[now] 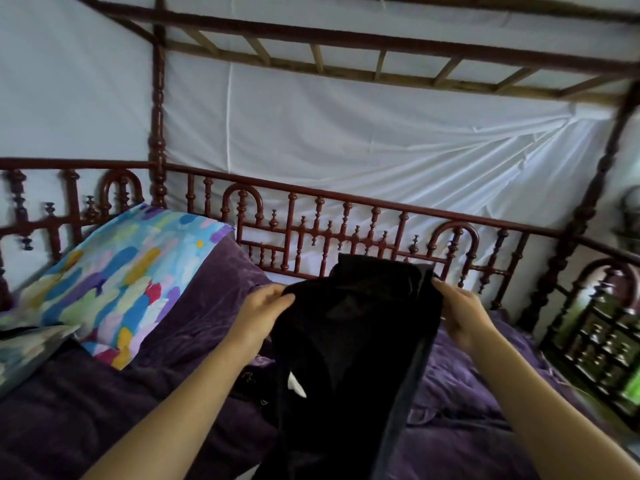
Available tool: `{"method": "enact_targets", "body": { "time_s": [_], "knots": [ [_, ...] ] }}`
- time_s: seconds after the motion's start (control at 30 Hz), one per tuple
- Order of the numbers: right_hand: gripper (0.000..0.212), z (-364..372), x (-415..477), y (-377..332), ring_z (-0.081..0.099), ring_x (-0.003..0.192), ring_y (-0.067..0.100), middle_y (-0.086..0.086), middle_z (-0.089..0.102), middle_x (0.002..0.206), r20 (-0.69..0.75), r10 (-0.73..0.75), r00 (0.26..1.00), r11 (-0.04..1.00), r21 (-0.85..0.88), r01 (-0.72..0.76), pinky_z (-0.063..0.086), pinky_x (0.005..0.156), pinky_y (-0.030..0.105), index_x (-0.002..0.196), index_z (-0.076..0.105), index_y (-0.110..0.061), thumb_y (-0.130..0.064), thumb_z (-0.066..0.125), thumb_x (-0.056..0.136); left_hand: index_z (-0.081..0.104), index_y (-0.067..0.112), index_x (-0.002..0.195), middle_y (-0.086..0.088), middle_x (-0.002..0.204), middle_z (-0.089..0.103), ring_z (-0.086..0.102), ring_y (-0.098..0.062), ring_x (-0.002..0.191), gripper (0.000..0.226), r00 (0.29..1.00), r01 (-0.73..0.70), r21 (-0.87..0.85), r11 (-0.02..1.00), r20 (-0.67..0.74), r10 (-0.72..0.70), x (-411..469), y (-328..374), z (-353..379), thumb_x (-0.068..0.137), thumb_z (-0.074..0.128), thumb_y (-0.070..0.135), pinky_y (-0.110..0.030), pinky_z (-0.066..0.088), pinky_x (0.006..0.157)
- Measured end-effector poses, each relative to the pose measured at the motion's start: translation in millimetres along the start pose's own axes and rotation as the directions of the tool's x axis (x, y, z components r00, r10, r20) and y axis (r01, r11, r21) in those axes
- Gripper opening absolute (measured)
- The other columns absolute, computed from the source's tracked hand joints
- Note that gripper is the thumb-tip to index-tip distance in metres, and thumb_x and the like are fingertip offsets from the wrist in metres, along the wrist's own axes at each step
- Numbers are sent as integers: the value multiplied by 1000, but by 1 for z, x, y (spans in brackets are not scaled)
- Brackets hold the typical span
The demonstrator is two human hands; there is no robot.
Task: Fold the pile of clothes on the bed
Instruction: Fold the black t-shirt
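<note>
**Laundry day:** A black garment (353, 334) is held up above a purple bedspread (478, 393), taken at its upper corners by two bare hands. The left hand (266, 306) is closed on the top left edge, with the cloth pinched between thumb and curled fingers. The right hand (462, 315) is clamped on the top right edge. The top of the garment is stretched between them at the height of a carved red wooden railing (346, 220). Its length is seen hanging between the forearms toward the bed, and the lower end is cut off at the bottom of the view. A small white label (298, 386) is shown on one face. The kind of garment cannot be told from the dark, blurred cloth. More dark clothing (249, 386) is glimpsed on the bedspread beside the left forearm.

The fabric is judged to be soft, limp and fairly light, since it drapes and creases freely and no stiffness can be counted on. It is probably best held at firm edges such as a hem, seam or waistband, with the hands kept wide so that it hangs flat. The folds are likely made more easily once it is laid down. Some drag may be expected from the plush bedspread. A pillow (131, 271) printed with bright brush strokes is propped against the railing at left, and a white sheet (346, 133) is hung behind the frame.
</note>
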State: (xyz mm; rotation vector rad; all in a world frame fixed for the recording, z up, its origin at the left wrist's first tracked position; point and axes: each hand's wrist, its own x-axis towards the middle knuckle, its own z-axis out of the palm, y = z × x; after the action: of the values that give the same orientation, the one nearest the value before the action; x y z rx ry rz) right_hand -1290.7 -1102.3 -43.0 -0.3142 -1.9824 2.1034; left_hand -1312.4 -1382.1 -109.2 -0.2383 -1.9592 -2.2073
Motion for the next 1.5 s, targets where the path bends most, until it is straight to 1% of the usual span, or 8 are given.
{"method": "enact_targets", "body": {
  "time_s": [0.13, 0.27, 0.47, 0.77, 0.93, 1.13, 1.3, 1.5],
  "knots": [
    [23, -21, -5, 24, 60, 83, 17, 6, 66, 93, -4, -68, 998, 980, -190, 66, 45, 74, 32, 114, 60, -7, -7, 53, 92, 63, 19, 84, 6, 82, 64, 58, -3, 77, 14, 986, -166, 273, 947, 77, 150, 10, 18, 9, 91, 56, 9, -13, 44, 72],
    [38, 12, -25, 20, 51, 113, 11, -4, 56, 121, 344, -150, 927, 811, -494, 314, 38, 95, 26, 128, 53, -15, -14, 59, 90, 63, 23, 85, 13, 85, 63, 58, 9, 76, 17, 922, -274, 423, 864, 370, 111, 5, 22, 30, 91, 56, 8, -7, 43, 73],
    [38, 65, -27, 30, 56, 105, 3, -8, 59, 117, 627, -9, 779, 719, -538, 441, 46, 96, 23, 123, 56, -10, -11, 65, 86, 66, 24, 86, 9, 84, 66, 61, -1, 77, 16, 849, -329, 435, 838, 525, 61, -4, 30, 40, 88, 61, 9, -17, 46, 77],
    [12, 89, -26, -3, 59, 57, 4, -5, 63, 63, 475, -222, 851, 769, -451, 453, 47, 57, 16, 74, 63, -9, -11, 64, 86, 37, 39, 118, 24, 119, 47, 47, 11, 107, 54, 952, -73, 223, 972, 305, 1, -30, -10, 21, 79, 72, 31, -7, 41, 86],
    [13, 83, -22, -46, 56, 59, 10, 8, 58, 68, 270, -433, 860, 790, -345, 507, 46, 60, 24, 79, 62, -2, -14, 64, 86, 16, 30, 147, 20, 138, 40, 39, -3, 127, 115, 976, -105, 628, 771, 213, -41, -49, -79, 28, 49, 64, 65, -37, 37, 105],
    [27, 58, -22, -84, 47, 57, 10, -3, 52, 58, 82, -567, 820, 794, -209, 570, 36, 54, 25, 65, 46, -18, -14, 61, 88, 61, 32, 85, 10, 83, 66, 64, -10, 82, 12, 997, 13, 578, 816, 50, -52, -58, -104, 35, 84, 56, 22, -33, 48, 82],
    [26, 9, -14, -90, 46, 39, -1, -13, 54, 44, -42, -543, 839, 823, -224, 522, 35, 40, 16, 67, 47, -20, -16, 58, 90, 59, 19, 64, 12, 50, 59, 52, 1, 52, 27, 997, -2, 318, 948, -66, 25, -39, -66, 8, 86, 62, 4, -13, 37, 54],
    [26, -50, -7, -72, 47, 37, -4, -17, 54, 41, -160, -525, 836, 829, -318, 460, 39, 40, 9, 67, 48, -19, -11, 63, 87, 63, 29, 74, 18, 63, 67, 60, 6, 65, 24, 963, -214, 332, 919, -86, 256, -16, 27, -43, 83, 66, 7, -4, 42, 66]
  ]
}}
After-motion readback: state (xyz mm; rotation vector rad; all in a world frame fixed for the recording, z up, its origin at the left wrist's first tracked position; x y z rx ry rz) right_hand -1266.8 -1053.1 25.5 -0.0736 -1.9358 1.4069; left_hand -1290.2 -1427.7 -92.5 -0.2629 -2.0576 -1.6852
